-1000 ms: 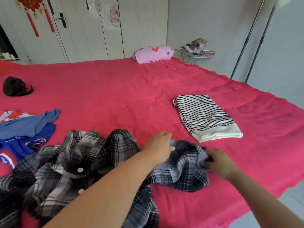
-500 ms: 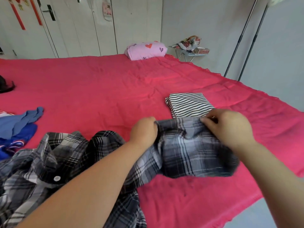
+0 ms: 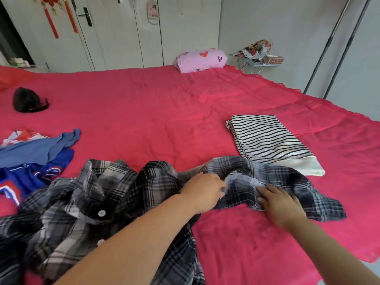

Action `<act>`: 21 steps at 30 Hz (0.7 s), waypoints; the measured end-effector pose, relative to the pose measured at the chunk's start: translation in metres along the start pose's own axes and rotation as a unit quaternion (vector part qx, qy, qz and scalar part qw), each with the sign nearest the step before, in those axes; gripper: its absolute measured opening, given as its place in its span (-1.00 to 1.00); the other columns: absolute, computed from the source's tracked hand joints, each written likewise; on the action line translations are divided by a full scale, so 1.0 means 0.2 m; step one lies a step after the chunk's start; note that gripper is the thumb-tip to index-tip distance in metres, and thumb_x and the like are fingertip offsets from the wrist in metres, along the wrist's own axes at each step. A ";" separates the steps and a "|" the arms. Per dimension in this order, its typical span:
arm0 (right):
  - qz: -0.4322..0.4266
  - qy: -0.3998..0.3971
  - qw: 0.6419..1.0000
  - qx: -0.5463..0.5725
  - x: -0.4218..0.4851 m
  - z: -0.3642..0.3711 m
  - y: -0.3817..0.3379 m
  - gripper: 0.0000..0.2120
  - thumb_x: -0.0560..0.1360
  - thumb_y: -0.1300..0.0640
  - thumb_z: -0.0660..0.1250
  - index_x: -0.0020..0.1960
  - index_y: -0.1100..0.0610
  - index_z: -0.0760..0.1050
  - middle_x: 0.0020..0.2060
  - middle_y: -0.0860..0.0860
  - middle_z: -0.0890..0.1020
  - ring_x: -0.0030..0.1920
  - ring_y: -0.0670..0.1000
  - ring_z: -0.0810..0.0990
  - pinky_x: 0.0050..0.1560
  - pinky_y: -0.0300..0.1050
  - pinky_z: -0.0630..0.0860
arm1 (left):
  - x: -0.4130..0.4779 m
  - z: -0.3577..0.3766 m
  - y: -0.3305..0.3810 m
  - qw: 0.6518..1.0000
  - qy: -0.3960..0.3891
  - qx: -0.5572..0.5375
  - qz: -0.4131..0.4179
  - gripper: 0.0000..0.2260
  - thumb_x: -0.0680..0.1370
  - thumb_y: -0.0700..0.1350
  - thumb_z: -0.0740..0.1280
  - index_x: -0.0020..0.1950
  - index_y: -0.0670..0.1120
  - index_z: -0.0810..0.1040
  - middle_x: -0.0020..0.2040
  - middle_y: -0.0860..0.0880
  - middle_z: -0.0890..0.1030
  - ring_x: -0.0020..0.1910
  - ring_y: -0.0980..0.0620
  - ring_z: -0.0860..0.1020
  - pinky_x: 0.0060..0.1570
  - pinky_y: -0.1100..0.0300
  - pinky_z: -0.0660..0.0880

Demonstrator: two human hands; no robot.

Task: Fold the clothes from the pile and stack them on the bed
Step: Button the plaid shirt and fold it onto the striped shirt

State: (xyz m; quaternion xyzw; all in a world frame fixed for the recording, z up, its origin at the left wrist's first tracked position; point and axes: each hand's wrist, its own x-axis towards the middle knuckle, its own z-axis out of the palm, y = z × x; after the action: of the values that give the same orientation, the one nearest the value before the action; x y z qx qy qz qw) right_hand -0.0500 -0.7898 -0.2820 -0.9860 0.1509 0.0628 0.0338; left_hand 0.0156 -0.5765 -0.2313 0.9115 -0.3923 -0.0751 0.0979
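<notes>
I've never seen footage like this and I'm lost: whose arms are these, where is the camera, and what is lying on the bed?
No machine here: a person wears a camera on the head, looking down at their own arms. The left hand grips part of the grey plaid shirt; the right hand rests flat on it. On the red bed lie a folded striped garment, unfolded blue clothes, a dark cap-like item and a pink pillow.

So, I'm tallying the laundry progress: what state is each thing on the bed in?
plaid shirt: unfolded, rumpled
striped garment: folded, lying flat
blue clothes: unfolded, heaped
left grip: curled into the plaid shirt
right grip: fingers flat on the plaid shirt
</notes>
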 end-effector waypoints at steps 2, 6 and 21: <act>0.016 -0.015 0.999 -0.025 0.03 -0.04 -0.01 -0.62 0.57 -0.09 0.07 0.38 -0.16 0.26 0.37 -0.08 0.34 0.38 0.04 0.30 0.34 0.08 0.26 | -0.07 -0.08 -0.05 0.997 0.073 -0.027 0.000 -0.76 0.59 -0.13 0.20 0.17 -0.17 0.56 0.17 -0.11 0.53 0.16 -0.11 0.46 0.15 0.00 0.39; -0.029 0.077 0.997 -0.008 0.09 -0.28 -0.24 -0.75 0.49 0.04 0.23 0.14 0.00 0.51 0.08 0.07 0.61 0.10 0.12 0.56 0.09 -0.02 0.49 | -0.22 -0.32 -0.28 0.987 0.144 0.018 -0.067 -0.69 0.59 -0.05 0.23 0.32 -0.08 0.47 0.26 -0.05 0.49 0.25 -0.06 0.42 0.22 0.07 0.37; -0.283 0.070 0.951 0.106 0.36 -0.45 -1.09 -0.79 0.44 -0.03 0.38 -0.05 0.10 0.60 -0.19 0.01 0.45 0.01 0.07 0.52 -0.02 -0.19 0.33 | -0.48 -0.57 -0.92 0.978 -0.099 0.112 -0.146 -0.73 0.52 0.08 0.30 -0.26 -0.05 0.35 -0.28 0.02 0.41 -0.14 -0.06 0.40 -0.11 0.11 0.35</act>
State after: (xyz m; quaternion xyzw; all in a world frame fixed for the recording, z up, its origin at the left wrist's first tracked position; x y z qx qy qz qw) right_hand 0.0942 -0.6118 -0.1918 -0.9808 -0.1268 -0.0348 0.1439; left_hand 0.1029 -0.3682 -0.1592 0.9520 -0.2690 -0.1344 -0.0564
